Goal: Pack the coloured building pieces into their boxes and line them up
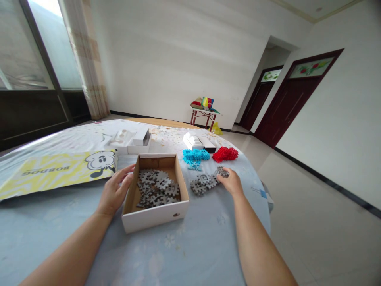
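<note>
A shallow cardboard box (156,214) sits in front of me on the round table, with several grey interlocking plastic pieces (156,186) inside. My left hand (114,190) rests against the box's left wall, fingers stretched along it. A loose pile of the same grey pieces (204,183) lies just right of the box. My right hand (230,182) is at the pile's right end, fingers pinched on a grey piece (222,171). Behind the pile lie a heap of blue pieces (195,155) and a heap of red pieces (225,153).
A light blue patterned cloth covers the table (193,246). A yellow cartoon sheet (56,171) lies at the left. White boxes (133,141) and further white boxes (199,142) stand behind. The table edge drops off on the right to a tiled floor; a small red table (204,115) stands by the far wall.
</note>
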Demonstrator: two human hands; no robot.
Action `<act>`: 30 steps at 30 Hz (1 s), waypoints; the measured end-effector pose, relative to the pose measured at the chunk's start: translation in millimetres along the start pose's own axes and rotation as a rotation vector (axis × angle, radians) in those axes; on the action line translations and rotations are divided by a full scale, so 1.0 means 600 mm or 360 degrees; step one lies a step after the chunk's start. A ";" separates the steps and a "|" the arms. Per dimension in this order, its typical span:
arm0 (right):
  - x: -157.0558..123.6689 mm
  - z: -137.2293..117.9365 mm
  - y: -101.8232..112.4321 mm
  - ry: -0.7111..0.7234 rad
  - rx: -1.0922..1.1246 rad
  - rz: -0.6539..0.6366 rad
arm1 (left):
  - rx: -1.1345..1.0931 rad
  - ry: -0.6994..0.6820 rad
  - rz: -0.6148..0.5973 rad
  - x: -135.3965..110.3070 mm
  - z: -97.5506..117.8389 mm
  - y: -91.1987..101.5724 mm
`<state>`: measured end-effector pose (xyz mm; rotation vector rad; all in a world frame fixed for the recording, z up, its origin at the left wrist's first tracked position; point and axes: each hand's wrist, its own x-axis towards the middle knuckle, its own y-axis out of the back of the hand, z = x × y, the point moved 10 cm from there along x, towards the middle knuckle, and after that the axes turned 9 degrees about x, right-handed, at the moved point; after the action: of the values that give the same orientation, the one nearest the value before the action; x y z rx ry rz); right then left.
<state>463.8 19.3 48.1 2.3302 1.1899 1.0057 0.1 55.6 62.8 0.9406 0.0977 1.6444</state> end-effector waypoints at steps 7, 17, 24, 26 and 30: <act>-0.011 -0.104 0.036 0.0235 0.0313 0.0170 | -0.0032 -0.0019 0.0024 0.000 0.003 0.001; -0.053 -0.359 -0.097 0.0828 0.0516 -0.0414 | -0.0045 -0.0024 0.0004 -0.001 0.006 0.000; -0.045 -0.365 -0.141 0.0866 0.0439 -0.0494 | -0.0051 -0.0011 -0.0010 -0.004 0.010 -0.001; -0.036 -0.341 -0.115 0.0823 0.0435 -0.0410 | -0.0048 -0.0019 -0.0008 -0.004 0.009 -0.001; -0.012 -0.252 -0.056 0.0597 0.0446 -0.0250 | -0.0040 -0.0031 0.0002 -0.001 0.007 -0.001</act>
<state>332.8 30.4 130.8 2.2616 1.7281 1.3321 3.1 53.5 65.1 0.9379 0.0632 1.6338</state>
